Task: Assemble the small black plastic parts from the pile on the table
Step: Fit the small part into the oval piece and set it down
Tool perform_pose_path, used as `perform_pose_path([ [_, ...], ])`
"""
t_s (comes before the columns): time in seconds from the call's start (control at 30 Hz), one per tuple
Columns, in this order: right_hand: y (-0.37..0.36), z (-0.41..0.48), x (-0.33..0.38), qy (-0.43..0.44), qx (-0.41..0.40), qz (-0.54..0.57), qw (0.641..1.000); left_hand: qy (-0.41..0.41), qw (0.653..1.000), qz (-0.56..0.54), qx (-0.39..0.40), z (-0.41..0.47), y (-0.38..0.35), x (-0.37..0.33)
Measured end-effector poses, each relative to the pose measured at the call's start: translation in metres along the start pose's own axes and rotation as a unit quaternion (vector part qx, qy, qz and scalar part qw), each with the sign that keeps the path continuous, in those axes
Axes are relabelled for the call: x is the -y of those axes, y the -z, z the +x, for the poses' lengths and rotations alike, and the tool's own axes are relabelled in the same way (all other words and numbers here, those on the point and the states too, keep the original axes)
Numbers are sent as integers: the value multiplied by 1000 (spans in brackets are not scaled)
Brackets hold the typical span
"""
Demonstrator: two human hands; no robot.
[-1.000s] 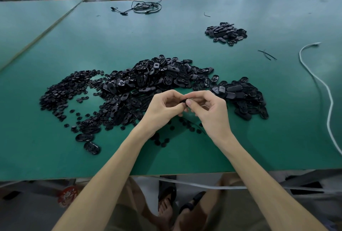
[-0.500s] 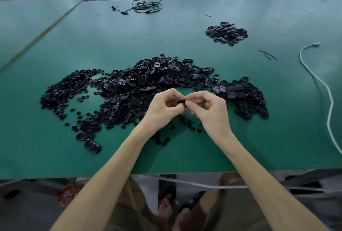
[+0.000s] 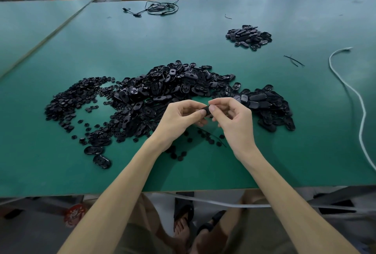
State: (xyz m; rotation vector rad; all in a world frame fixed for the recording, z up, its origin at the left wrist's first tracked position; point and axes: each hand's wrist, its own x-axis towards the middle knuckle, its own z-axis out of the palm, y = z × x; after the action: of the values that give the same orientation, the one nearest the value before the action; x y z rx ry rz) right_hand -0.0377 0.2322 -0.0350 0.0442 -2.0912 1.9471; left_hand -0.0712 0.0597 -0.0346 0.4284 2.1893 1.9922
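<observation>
Left hand (image 3: 179, 119) and right hand (image 3: 234, 119) were together above the surface (image 3: 183, 40), toward the middle of its near edge. Both pinched one small black part (image 3: 207, 110) between thumb and fingertips. The main pile (image 3: 173, 91) lay mid-surface, just beyond the hands. A smaller heap (image 3: 249, 37) sat toward the far right corner and was probably finished units. Judged step: pressing two pieces together. The fingers hid the joint, so seating could not be told. The next move would call for a firm, square squeeze, then a transfer to the smaller heap.
</observation>
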Motion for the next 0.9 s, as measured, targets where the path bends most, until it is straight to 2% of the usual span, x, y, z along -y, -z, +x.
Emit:
perform_pose_path([
  [0.63,-1,1,-1,-5,10,0,1000,-7,1000,24,-13,1,0,-2],
  [0.9,-1,-1,0,19,25,-19,999,-1,1000,6,-26,-1,-3,-3],
])
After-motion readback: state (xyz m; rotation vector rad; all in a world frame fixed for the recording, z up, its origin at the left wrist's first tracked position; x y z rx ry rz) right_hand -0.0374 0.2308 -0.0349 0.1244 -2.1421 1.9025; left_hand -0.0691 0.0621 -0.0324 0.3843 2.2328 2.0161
